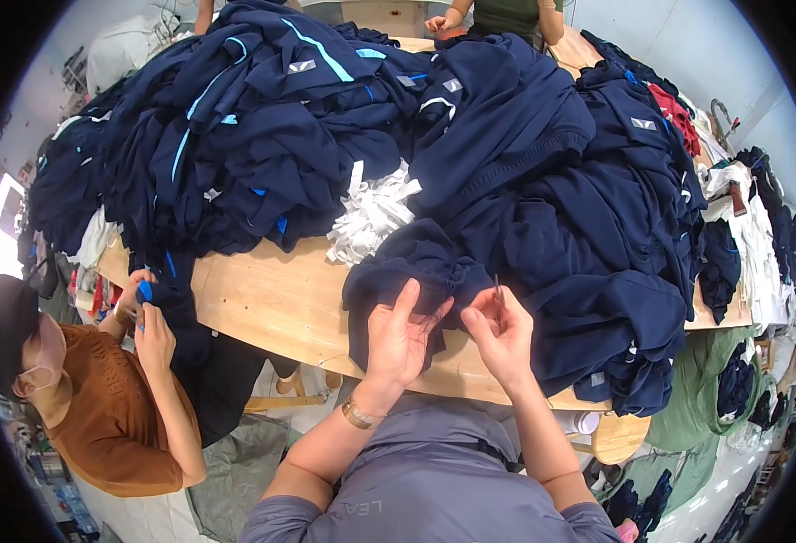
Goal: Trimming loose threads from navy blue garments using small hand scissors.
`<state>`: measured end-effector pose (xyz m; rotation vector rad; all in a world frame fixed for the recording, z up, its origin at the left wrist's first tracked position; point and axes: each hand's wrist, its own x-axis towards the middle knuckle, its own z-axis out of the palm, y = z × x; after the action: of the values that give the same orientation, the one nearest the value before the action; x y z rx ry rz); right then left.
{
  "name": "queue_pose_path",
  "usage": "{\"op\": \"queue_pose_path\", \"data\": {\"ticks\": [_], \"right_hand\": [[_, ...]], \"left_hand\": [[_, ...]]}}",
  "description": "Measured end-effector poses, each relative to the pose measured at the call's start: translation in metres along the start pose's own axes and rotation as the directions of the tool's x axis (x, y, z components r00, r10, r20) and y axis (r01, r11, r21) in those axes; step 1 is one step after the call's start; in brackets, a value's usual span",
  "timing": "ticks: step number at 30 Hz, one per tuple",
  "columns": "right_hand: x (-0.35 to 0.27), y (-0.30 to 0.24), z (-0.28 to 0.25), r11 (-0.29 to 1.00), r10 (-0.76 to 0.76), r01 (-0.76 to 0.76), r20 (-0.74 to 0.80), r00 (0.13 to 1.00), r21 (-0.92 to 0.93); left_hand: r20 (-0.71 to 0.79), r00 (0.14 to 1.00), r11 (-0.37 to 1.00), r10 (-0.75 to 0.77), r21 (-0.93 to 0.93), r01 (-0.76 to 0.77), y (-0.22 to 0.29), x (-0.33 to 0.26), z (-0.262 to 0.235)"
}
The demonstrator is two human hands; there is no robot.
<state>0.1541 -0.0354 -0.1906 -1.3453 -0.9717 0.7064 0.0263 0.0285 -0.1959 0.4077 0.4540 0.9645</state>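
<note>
My left hand grips the edge of a navy garment, thumb up and fingers partly tucked into the cloth. Just right of it, my right hand is closed around a small tool with a thin dark tip; most of the tool is hidden in the fingers, so its kind is unclear. Both hands are over the table's near edge. Beyond the held garment lies a heap of white fabric strips or labels.
Large piles of navy garments cover much of the wooden table, some with light blue trim. At left a co-worker in a brown top handles dark cloth with a blue piece. Another person stands across the table. A wooden stool is at lower right.
</note>
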Motion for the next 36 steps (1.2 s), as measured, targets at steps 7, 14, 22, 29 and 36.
{"op": "queue_pose_path", "data": {"ticks": [7,14,22,29,36], "right_hand": [[0.02,0.0,0.024,0.99,0.09,-0.089,-0.005,0.996,0.113],[0.033,-0.017,-0.035,0.361,0.263,-0.222,0.129,0.956,0.906],[0.022,-0.016,-0.023,0.9,0.281,-0.254,-0.026,0.959,0.355],[0.017,-0.007,0.009,0.975,0.155,-0.178,0.165,0.974,0.133],[0.014,-0.018,-0.005,0.9,0.179,-0.223,0.149,0.973,0.374]], "left_hand": [[0.035,0.984,0.978,0.177,0.108,-0.18,-0.011,-0.003,0.007],[-0.039,0.996,0.995,0.079,-0.052,-0.081,-0.004,0.001,0.002],[0.145,0.984,0.991,0.099,0.072,-0.11,-0.007,-0.001,-0.003],[0.217,0.956,0.95,0.197,0.199,-0.241,-0.017,0.003,-0.027],[0.187,0.974,0.969,0.131,0.182,-0.166,-0.013,0.0,-0.03]]}}
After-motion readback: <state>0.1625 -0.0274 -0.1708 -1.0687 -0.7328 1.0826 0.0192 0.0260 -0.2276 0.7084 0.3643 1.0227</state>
